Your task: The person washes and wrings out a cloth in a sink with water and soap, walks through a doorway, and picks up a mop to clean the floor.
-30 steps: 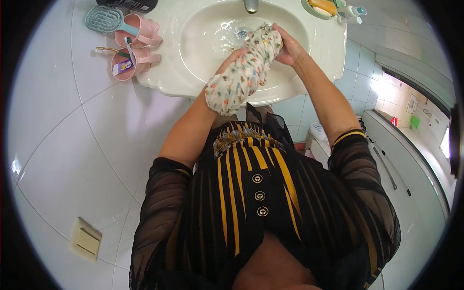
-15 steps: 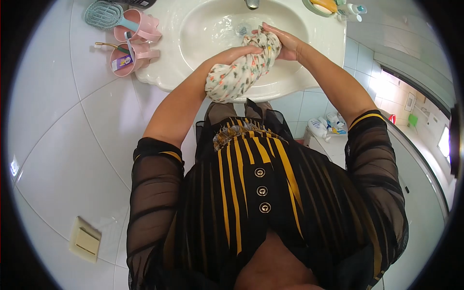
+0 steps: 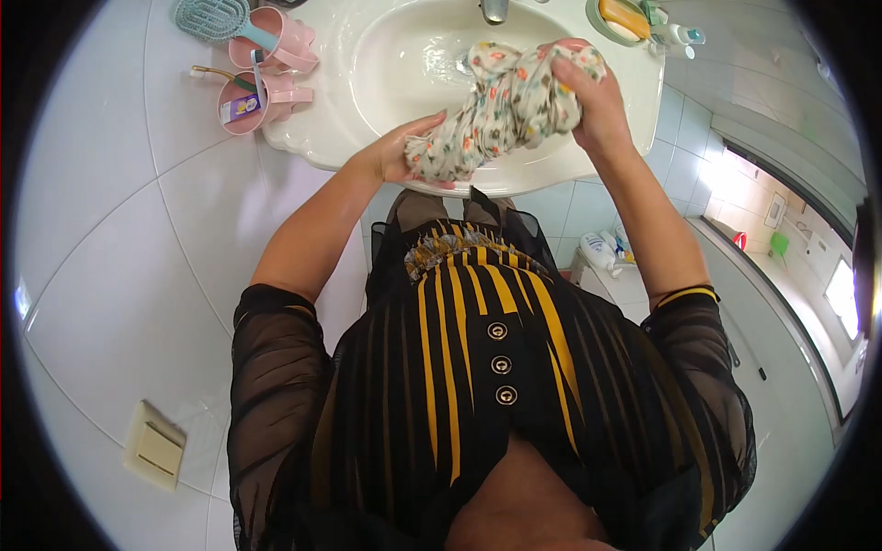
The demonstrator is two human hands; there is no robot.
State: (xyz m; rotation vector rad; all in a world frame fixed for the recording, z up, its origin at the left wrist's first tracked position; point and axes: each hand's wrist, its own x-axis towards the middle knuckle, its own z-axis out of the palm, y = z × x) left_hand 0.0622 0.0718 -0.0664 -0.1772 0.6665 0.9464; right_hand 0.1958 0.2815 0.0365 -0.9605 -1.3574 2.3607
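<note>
- Left grip [image 3: 400, 152]: we observe it closed on the near, gathered end of the floral cloth [image 3: 503, 112].
- Right grip [image 3: 599, 99]: closed around the bunched far end; thumb on top.
- Floral cloth: twisted, spanning between both grips, above the basin [image 3: 384, 75].
- Ahead of the cloth, between the grips: we note the drain [image 3: 465, 64], then the faucet [image 3: 494, 11].
- Beyond the right grip: green dish [image 3: 610, 29] with orange bar [image 3: 625, 17]; white bottle [image 3: 668, 35] beside it.
- Ahead and left of the left grip: two pink cups [image 3: 292, 44], holding a hairbrush [image 3: 212, 18], toothbrush [image 3: 258, 77] and purple packet [image 3: 240, 109].
</note>
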